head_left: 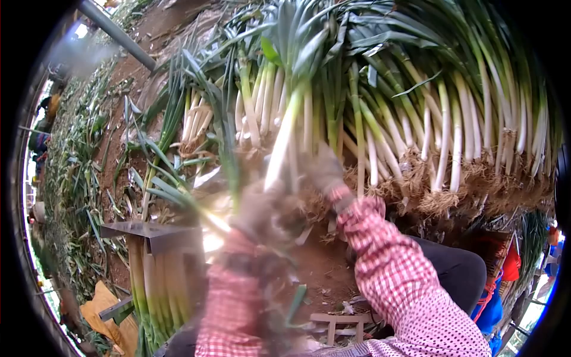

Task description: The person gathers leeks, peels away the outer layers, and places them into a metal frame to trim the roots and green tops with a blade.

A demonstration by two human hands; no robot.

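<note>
- White-stemmed green onion (284, 140) stands upright at centre, roots down, just in front of the stacked onion pile (452, 131).
- Right hand (324, 169), gloved, closed round the stalk's base; left hand (262, 208) blurred, grip unreadable.
- Step, judged: cleaning one stalk; next needs firm root hold.
- Trimmed bundle (157, 279) lower left, partly cut off.

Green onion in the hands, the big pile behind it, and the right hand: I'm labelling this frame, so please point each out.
green onion (284, 140), head view, on its white stalk.
pile of green onions (458, 137), head view, on a white stalk.
right hand (324, 172), head view, on the gloved back.
</note>
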